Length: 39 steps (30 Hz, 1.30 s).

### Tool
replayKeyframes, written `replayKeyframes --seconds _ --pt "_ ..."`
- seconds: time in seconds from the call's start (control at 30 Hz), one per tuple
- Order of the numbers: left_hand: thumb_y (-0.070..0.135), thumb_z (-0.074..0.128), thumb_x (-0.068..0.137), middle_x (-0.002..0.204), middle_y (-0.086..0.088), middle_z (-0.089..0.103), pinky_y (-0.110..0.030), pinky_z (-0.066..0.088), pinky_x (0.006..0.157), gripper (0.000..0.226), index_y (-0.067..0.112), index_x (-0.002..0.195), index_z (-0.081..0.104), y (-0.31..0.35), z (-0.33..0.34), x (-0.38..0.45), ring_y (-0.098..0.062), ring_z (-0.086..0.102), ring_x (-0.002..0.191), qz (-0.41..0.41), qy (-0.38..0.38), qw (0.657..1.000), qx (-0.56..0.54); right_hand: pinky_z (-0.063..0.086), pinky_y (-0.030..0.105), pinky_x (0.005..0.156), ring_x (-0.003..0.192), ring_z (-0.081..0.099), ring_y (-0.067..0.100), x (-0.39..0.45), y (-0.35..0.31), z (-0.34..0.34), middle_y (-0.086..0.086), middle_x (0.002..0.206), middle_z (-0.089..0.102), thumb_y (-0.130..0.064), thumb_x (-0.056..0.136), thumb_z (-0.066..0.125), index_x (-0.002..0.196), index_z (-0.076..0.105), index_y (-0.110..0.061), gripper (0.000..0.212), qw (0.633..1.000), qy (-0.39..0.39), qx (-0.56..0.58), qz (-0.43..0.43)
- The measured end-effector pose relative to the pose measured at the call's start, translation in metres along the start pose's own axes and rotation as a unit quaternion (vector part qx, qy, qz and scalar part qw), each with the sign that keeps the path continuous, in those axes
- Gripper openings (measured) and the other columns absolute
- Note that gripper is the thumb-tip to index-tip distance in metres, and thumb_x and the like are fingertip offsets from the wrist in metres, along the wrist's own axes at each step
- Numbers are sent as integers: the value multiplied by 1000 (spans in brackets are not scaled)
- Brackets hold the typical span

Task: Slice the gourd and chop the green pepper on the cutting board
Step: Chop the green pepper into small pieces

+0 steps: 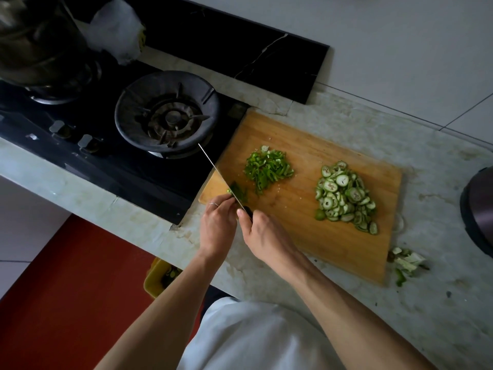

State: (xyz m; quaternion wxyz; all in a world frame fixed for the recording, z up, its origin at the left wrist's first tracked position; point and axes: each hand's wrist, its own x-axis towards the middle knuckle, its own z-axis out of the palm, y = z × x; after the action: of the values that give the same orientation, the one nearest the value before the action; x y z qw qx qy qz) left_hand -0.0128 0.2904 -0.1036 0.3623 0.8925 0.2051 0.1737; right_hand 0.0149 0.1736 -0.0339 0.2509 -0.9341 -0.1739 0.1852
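Note:
A wooden cutting board [333, 236] lies on the marble counter. On it sit a heap of chopped green pepper [266, 169] and, to its right, a pile of round gourd slices [344, 196]. At the board's near left corner my left hand [217, 225] holds down a remaining piece of green pepper [240, 192] with curled fingers. My right hand [262, 233] grips the black handle of a knife [216, 169], whose thin blade stands edge-down on that piece and points toward the stove.
A black gas stove with a burner ring [168, 116] borders the board's left side, a steel pot [40, 41] at its far left. Vegetable scraps [406, 261] lie right of the board. A dark round appliance [477, 209] stands at the right edge. A yellow bin [157, 276] sits below the counter.

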Motion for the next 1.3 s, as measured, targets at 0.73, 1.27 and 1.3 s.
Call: replayKeyframes --seconds 0.73,1.27,1.3 --pt "-2 67 89 105 -7 73 -34 55 83 18 6 100 79 2 -3 1 -25 66 92 -1 14 1000 7 35 31 55 75 64 33 -4 5 -1 13 84 68 -55 101 30 92 61 -8 57 1000 -4 0 -3" --pt "-6 64 88 112 -9 72 -36 58 87 22 2 105 77 0 -9 -1 -25 70 93 30 5 999 13 34 30 60 83 64 36 -20 11 -13 17 90 70 -54 102 31 87 58 -11 53 999 -37 27 6" --pt "-6 64 89 112 -9 72 -36 58 88 23 2 105 77 0 -9 -1 -25 69 94 31 5 999 18 34 31 60 83 64 36 -19 10 -12 17 90 70 -54 102 31 85 57 -12 52 999 -34 27 6"
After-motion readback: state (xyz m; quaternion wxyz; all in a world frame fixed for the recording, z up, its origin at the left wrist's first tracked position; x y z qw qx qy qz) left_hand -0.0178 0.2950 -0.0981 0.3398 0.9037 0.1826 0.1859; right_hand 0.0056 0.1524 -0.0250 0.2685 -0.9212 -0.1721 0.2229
